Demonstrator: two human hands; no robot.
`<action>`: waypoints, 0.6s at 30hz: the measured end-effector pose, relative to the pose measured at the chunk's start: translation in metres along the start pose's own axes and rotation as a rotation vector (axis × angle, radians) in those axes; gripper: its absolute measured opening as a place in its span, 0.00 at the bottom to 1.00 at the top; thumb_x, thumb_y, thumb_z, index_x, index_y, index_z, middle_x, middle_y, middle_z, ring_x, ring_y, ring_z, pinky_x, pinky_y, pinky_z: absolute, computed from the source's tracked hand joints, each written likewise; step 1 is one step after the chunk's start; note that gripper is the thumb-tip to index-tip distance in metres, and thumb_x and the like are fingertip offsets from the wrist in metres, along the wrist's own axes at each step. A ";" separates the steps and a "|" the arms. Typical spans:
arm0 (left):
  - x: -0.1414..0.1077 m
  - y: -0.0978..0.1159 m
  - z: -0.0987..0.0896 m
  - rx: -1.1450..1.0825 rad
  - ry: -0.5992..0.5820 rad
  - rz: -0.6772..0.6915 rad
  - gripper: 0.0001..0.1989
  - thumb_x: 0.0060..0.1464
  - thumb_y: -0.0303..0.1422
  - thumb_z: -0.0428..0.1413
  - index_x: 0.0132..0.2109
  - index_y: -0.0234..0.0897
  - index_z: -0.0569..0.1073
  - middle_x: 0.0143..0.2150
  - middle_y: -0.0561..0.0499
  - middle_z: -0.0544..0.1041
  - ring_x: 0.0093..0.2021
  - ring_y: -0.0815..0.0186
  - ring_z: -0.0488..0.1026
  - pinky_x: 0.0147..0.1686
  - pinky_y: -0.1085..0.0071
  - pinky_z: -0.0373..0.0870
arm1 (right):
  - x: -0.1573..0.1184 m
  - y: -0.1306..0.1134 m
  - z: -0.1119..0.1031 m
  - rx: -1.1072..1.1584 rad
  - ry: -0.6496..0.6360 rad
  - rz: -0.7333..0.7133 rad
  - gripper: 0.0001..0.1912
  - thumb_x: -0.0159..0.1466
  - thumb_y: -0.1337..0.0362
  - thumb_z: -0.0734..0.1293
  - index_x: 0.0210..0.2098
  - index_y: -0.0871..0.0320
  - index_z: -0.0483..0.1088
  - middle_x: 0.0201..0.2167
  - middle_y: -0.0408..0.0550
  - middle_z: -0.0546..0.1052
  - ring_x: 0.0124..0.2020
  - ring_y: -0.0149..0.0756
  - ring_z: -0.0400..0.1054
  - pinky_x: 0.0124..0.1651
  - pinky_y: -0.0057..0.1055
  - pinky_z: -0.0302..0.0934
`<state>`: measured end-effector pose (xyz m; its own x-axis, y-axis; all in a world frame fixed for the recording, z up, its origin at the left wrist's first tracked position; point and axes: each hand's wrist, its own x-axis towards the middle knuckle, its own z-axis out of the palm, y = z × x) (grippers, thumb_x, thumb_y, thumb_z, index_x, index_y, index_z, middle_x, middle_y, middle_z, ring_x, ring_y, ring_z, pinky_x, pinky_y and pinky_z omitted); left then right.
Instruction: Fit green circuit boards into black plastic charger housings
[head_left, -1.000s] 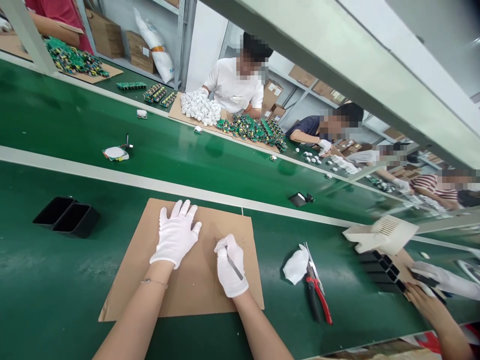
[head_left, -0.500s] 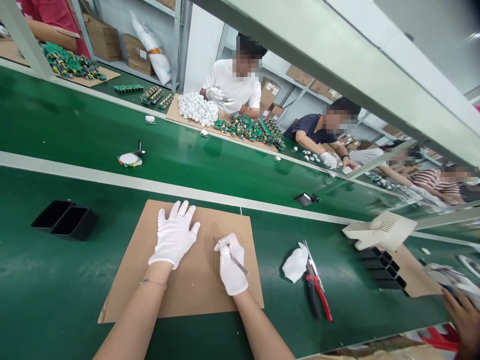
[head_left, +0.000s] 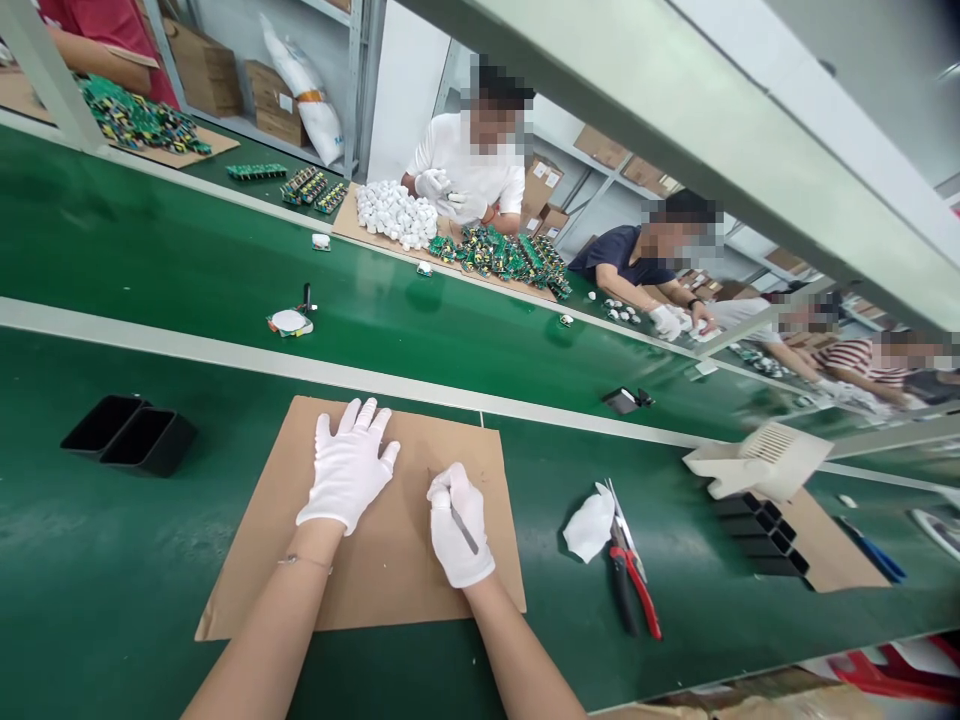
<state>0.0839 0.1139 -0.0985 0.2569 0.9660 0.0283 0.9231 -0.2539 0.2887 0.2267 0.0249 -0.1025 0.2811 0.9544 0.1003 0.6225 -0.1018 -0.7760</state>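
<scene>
Brown cardboard (head_left: 375, 585), flat and straight-edged, lies on the green bench (head_left: 112, 600). The left hand (head_left: 349, 468), fingers spread, rests on its far left; the right hand (head_left: 459, 525) holds a slim grey metallic tool (head_left: 466, 533) over its right side.

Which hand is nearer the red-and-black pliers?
Right: the right hand is left of the pliers; the left hand lies farther left, spread on the cardboard sheet.
</scene>
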 end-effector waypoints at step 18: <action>0.000 -0.001 0.002 -0.004 0.001 -0.002 0.27 0.60 0.39 0.41 0.64 0.39 0.60 0.68 0.48 0.56 0.69 0.56 0.48 0.65 0.42 0.39 | 0.000 0.001 -0.001 0.036 0.013 0.006 0.07 0.60 0.67 0.53 0.26 0.54 0.56 0.22 0.40 0.66 0.24 0.33 0.61 0.30 0.30 0.54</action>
<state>0.0834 0.1141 -0.1004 0.2543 0.9667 0.0285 0.9227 -0.2514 0.2922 0.2280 0.0243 -0.1031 0.2939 0.9502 0.1036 0.5942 -0.0967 -0.7985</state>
